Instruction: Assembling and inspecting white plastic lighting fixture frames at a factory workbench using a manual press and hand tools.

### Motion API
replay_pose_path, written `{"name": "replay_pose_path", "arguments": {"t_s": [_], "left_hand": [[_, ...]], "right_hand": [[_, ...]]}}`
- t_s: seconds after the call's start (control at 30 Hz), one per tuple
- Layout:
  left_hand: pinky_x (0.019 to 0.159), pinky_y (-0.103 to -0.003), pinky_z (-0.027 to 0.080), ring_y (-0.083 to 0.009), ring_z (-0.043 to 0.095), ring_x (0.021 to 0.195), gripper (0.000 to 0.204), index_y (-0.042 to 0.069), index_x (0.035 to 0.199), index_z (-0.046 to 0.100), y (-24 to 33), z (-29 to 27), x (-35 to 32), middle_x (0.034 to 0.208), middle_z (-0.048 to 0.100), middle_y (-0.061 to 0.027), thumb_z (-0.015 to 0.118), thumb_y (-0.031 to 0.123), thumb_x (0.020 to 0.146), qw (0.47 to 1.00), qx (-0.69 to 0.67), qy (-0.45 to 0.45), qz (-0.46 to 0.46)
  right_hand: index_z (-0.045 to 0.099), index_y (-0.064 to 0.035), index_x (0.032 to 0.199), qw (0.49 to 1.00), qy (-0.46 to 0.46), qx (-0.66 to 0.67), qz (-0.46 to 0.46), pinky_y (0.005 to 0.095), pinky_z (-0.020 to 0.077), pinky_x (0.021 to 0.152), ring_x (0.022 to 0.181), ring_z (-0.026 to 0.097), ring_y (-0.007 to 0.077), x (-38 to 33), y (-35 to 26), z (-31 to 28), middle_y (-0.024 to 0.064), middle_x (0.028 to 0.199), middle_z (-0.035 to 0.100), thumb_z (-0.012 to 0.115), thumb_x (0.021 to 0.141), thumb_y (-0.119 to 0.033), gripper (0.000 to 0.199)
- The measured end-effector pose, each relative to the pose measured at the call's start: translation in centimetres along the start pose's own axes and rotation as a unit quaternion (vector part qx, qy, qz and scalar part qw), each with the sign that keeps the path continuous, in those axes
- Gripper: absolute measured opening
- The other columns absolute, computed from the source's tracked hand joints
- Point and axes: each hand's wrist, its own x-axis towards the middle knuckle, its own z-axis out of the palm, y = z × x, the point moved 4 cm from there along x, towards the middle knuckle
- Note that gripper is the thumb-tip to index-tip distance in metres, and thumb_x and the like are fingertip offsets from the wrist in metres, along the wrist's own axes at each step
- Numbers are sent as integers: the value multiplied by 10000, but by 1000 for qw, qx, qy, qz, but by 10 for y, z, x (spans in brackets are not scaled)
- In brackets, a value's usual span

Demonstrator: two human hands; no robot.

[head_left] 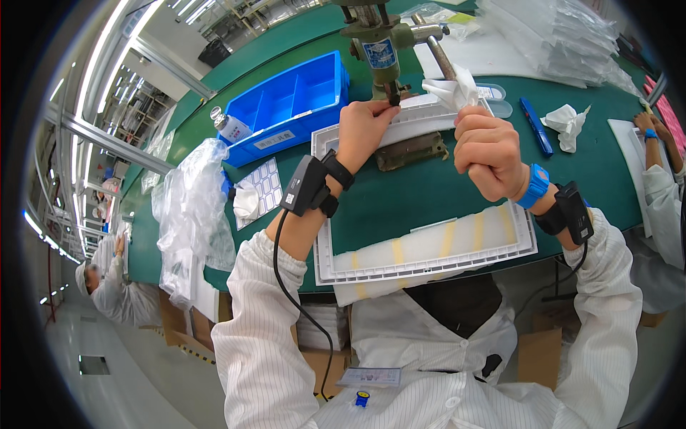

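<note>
A white rectangular plastic frame [527, 232] lies on the green table, its far side under a green hand-lever press [380, 53]. My left hand [363, 132] is closed at the frame's far left, thumb and fingertips pinched together just beneath the press's dark lower tip. Whatever sits between those fingertips is too small to make out. My right hand [491, 151] makes a fist around the lower end of the press's lever [441, 58], which is wrapped in white tissue [455, 89]. The press's metal base [412, 151] shows inside the frame.
A divided blue bin [286, 100] and a small bottle [232, 127] stand left. Plastic bags [196, 207] lie beyond my left forearm. A foam strip with yellow bands [425, 243] lies along the near side. Rightward are a blue pen-shaped tool [536, 126], crumpled tissue [566, 127] and a co-worker's hands.
</note>
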Motion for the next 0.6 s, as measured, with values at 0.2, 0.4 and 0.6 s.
{"name": "replay_pose_path", "arguments": {"t_s": [0.2,0.4,0.6], "left_hand": [[626,-327,524,-312,696,659,255,-9,953,746,3,0,0,782,708,-203,753,208,820,1000,-13,1,-1],[628,-334,526,-309,691,647,253,-3,952,751,1,0,0,776,705,-204,750,214,822,1000,-12,8,13],[612,-302,510,-178,665,606,297,-14,964,749,-1,2,0,768,722,-183,759,252,834,1000,1,5,6]], "right_hand": [[522,-60,573,998,-40,-54,10,369,494,825,631,515,256,0,-3,4,53,566,516,529,614,20,90],[518,-54,571,993,-72,-90,5,373,492,820,628,516,265,-1,-2,9,69,559,518,546,635,32,110],[511,-50,562,990,-85,-110,5,367,487,805,620,507,266,-1,-4,11,72,554,517,564,640,19,117]]}}
